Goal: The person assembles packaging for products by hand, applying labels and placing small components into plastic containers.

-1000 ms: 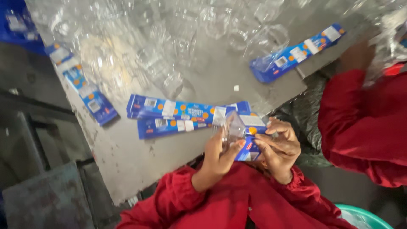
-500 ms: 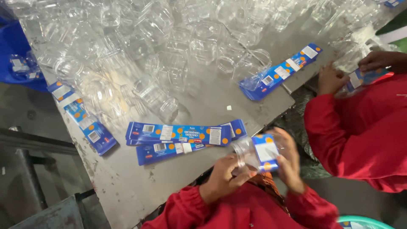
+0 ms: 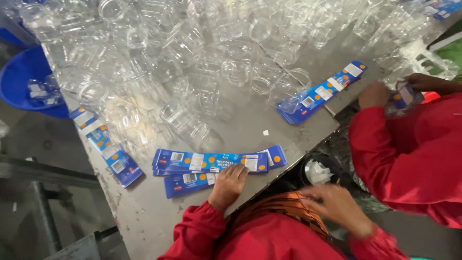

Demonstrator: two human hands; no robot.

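The left hand (image 3: 229, 184), which was working a clear plastic jar with the other hand a moment ago, is now pressing its loose, empty grip onto the stack of flat blue printed label strips (image 3: 211, 162) at the near edge of the grey counter (image 3: 144, 216). The right hand (image 3: 339, 208) is dropping off the edge, blurred, so its grip I cannot tell.
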